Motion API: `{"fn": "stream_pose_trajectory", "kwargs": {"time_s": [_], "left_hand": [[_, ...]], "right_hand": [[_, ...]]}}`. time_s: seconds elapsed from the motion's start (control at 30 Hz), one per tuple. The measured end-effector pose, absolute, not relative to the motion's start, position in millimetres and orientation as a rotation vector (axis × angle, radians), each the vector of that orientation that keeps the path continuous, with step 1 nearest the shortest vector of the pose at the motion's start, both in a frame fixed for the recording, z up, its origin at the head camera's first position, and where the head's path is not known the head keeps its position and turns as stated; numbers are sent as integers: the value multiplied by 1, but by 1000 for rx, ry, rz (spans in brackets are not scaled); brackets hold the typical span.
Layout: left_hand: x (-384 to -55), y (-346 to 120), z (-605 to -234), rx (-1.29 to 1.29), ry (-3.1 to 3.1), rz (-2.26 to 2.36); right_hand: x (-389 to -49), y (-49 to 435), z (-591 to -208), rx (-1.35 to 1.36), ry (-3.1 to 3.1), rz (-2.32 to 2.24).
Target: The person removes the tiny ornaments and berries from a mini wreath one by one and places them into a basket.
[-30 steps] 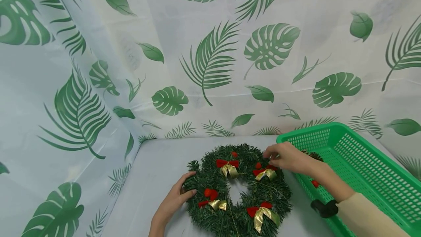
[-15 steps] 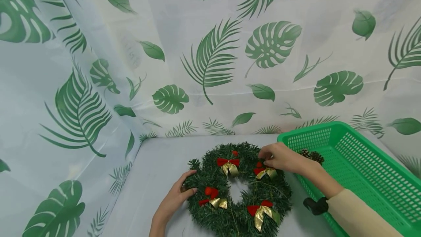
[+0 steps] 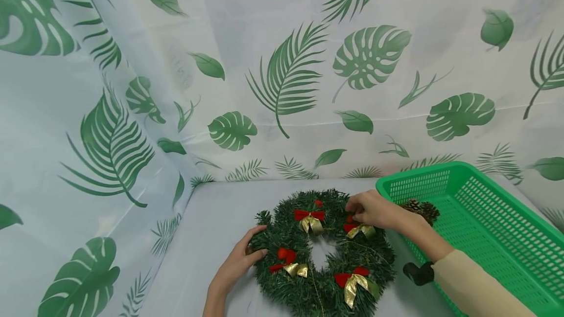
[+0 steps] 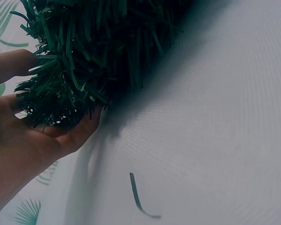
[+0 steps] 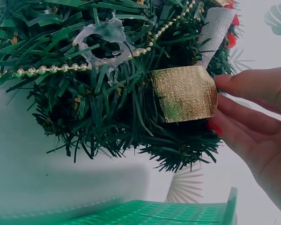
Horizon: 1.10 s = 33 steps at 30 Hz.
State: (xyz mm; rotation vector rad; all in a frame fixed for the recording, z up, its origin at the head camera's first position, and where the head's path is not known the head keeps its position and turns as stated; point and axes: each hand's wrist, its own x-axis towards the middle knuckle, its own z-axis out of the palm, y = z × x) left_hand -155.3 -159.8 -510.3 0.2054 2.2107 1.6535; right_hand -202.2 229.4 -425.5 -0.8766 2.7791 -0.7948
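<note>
A green tinsel wreath [image 3: 291,234] lies flat, decorated with red-and-gold bows, red berries and a beaded gold string. My left hand [image 3: 238,258] grips its left edge, thumb above and fingers beneath, as the left wrist view shows. My right hand [image 3: 370,209] is at the upper right of the wreath, fingers and thumb curled about a red berry [image 3: 350,219] above a bow [image 3: 360,230]. In the right wrist view, the gold ribbon [image 5: 185,93] partly covers those fingertips, and a red bit shows beside them.
A green plastic basket [image 3: 506,199] stands at the right, with pinecones [image 3: 427,211] inside. A black camera mount [image 3: 418,274] is on the right wrist. Leaf-printed sheeting [image 3: 286,126] hangs behind and at the left. A loose strip [image 4: 138,194] lies by the wreath.
My right hand has shifted slightly left, closer to the berry above the upper-right bow. The left hand keeps its grip on the wreath. The view has turned slightly.
</note>
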Motion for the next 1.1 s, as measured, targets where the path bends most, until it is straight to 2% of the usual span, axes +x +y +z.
{"fn": "stream_pose_trajectory", "kwargs": {"time_s": [1.1], "left_hand": [[-156, -160, -512, 196, 2185, 1675]], "right_hand": [[-201, 218, -435, -841, 2821, -654]]}}
